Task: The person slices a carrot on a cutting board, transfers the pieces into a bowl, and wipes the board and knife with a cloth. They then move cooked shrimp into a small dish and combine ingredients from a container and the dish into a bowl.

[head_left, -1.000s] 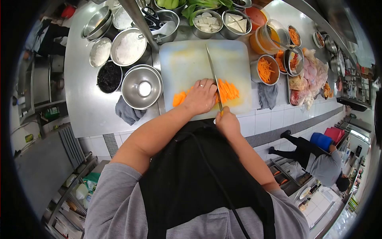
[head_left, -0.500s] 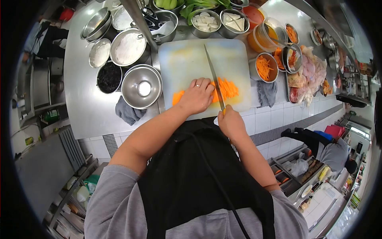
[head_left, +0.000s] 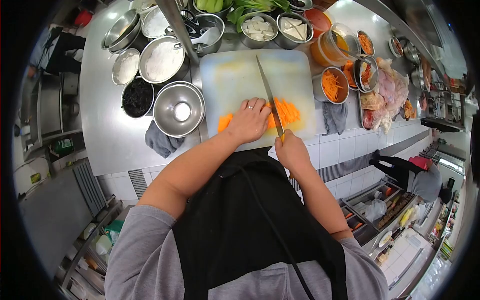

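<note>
My right hand is closed around the yellow handle of a long kitchen knife. The blade points away from me across a pale cutting board. Just left of the blade, my left hand, with a ring on one finger, bears down with bent fingers on the carrot. Part of the carrot lies hidden beneath that hand. To the right of the knife, cut carrot strips lie side by side on the board.
A steel bowl and a grey cloth sit left of the board. Right of it stand a pot of shredded carrot and a tray of bagged meat. Tofu bowls line the back. A person is at far right.
My hands and the knife stay in almost the same place on the carrot. The person at far right has moved farther right.
</note>
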{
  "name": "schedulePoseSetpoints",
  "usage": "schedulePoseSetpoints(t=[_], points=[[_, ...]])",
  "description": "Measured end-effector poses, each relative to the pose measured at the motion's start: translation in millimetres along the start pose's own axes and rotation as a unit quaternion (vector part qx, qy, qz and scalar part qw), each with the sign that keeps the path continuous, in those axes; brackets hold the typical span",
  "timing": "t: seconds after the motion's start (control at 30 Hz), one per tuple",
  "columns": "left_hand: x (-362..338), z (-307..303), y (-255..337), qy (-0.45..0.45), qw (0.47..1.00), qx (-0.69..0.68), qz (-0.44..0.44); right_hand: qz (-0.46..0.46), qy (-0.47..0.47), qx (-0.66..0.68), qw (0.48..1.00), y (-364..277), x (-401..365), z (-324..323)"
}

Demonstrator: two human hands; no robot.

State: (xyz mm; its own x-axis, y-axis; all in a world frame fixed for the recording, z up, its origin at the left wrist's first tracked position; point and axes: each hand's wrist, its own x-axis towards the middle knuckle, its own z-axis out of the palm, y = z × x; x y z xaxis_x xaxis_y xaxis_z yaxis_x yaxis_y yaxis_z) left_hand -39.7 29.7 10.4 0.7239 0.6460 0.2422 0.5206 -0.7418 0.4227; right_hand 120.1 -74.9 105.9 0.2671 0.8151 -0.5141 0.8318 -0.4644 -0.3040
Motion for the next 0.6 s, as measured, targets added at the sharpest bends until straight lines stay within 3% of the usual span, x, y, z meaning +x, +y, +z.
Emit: schedulePoseSetpoints(t=[0.33,0.5,0.6], points=[[0.5,-1.8,0.5,-0.013,1.000,-0.001,-0.011,0.030,-0.009,-0.001,1.000,12.8,0.7,28.8],[-1.5,-0.6,2.4,-0.037,0.999,-0.015,-0.014,-0.021,0.046,0.029,0.998,18.0,25.9,42.8],[1.2,-0.2,-1.5,-0.032,0.999,-0.012,-0.010,-0.033,0.032,0.019,0.999,12.0,24.3,24.6]])
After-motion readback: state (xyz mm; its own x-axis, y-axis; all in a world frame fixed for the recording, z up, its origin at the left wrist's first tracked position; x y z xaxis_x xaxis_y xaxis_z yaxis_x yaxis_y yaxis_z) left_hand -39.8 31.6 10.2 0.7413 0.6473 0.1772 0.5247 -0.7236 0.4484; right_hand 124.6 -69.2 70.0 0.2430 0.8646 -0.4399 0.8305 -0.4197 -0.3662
